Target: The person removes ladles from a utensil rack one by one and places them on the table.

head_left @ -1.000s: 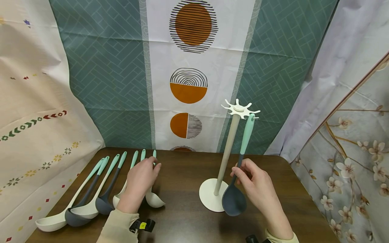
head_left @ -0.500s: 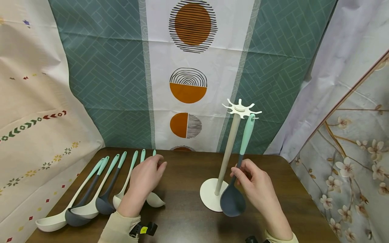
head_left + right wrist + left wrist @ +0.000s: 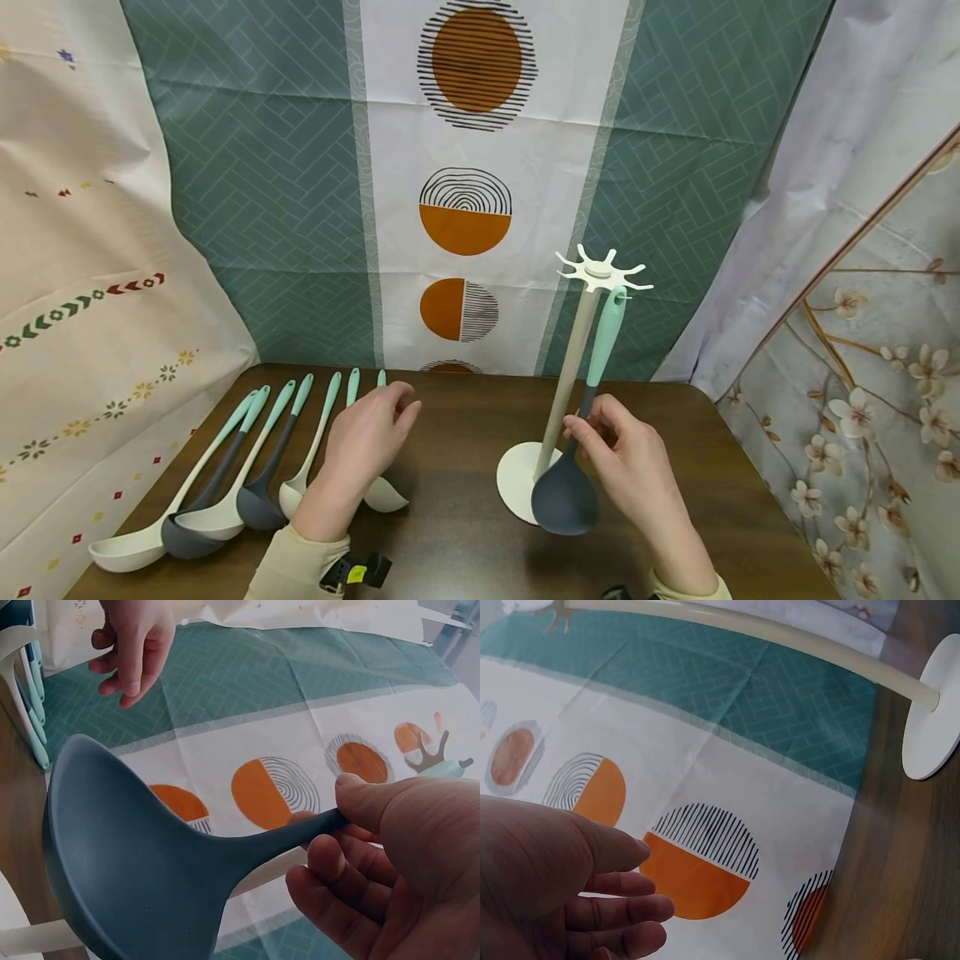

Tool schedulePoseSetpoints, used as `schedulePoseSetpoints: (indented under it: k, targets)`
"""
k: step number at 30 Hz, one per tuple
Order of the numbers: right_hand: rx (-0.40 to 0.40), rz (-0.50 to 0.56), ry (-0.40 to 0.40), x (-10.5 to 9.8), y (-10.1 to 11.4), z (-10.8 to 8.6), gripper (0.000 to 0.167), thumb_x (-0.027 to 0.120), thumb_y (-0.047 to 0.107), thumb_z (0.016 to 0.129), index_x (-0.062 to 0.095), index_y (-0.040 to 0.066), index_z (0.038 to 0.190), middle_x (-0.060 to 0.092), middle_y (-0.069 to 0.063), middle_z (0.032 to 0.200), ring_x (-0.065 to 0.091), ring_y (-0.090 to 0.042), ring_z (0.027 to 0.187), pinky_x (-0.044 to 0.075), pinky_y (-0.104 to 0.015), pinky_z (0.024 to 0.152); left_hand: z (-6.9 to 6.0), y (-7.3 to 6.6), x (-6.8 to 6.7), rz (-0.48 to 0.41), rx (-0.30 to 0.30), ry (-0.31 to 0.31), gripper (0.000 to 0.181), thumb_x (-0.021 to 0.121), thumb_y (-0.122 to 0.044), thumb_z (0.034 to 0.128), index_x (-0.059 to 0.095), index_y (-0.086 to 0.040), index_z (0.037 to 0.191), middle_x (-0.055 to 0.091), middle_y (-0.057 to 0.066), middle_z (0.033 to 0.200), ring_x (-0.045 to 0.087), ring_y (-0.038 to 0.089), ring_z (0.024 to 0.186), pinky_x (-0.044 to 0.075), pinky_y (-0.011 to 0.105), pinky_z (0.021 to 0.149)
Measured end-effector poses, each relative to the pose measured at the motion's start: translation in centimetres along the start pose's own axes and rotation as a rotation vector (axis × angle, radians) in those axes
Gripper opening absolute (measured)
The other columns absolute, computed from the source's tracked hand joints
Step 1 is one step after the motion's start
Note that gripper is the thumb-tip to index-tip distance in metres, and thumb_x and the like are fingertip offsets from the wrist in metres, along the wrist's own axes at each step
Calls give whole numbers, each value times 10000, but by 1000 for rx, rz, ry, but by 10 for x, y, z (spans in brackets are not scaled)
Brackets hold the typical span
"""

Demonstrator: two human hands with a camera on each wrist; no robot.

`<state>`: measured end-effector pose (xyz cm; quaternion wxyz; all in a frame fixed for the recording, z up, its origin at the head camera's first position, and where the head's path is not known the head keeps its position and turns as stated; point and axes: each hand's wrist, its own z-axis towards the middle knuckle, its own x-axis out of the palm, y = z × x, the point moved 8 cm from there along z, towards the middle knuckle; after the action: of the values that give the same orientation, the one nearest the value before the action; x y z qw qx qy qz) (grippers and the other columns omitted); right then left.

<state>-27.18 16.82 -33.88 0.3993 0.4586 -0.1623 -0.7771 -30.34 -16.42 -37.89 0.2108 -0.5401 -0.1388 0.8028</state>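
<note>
My right hand point(image 3: 628, 446) pinches the dark stem of a ladle point(image 3: 566, 497) between thumb and fingers. The ladle stands nearly upright, with a grey bowl low and a mint handle point(image 3: 606, 337) on top. Its handle's end hole meets a prong of the cream utensil stand point(image 3: 597, 271); how far it sits on the prong is hard to tell. In the right wrist view the grey bowl point(image 3: 131, 855) fills the left side. My left hand point(image 3: 369, 433) hovers over the right end of a ladle row, fingers loosely bent, holding nothing. The left wrist view shows its relaxed fingers point(image 3: 630, 911).
Several white and grey ladles point(image 3: 217, 521) with mint handles lie side by side on the left of the brown table point(image 3: 457, 517). The stand's round white base point(image 3: 517, 479) is right of centre. Patterned cloths point(image 3: 675, 192) hang behind and at both sides.
The ladle and my right hand have shifted slightly left, and the stand's pronged top has turned and moved a little right. My left hand has drifted right.
</note>
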Motion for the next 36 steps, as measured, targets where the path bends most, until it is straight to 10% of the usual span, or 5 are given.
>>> schedulePoseSetpoints:
  k: [25,36]
  targets:
    - [-60,61,-92,8,14,-6,252,861,190,988,640,247,880,530,174,685,503,-56,615,419,-270,550,-1,-3,0,10,19,-20,261,792,-215,1041,766,-55,1246,729,18,940,547,120,643,514,369,601]
    - [62,99,138,17,-1,-2,158,808,149,1027,772,157,1180,633,91,744,639,-128,680,496,-302,618,-2,-3,-1,7,20,-21,249,788,-217,1043,768,-60,1235,729,14,937,548,119,644,520,376,611]
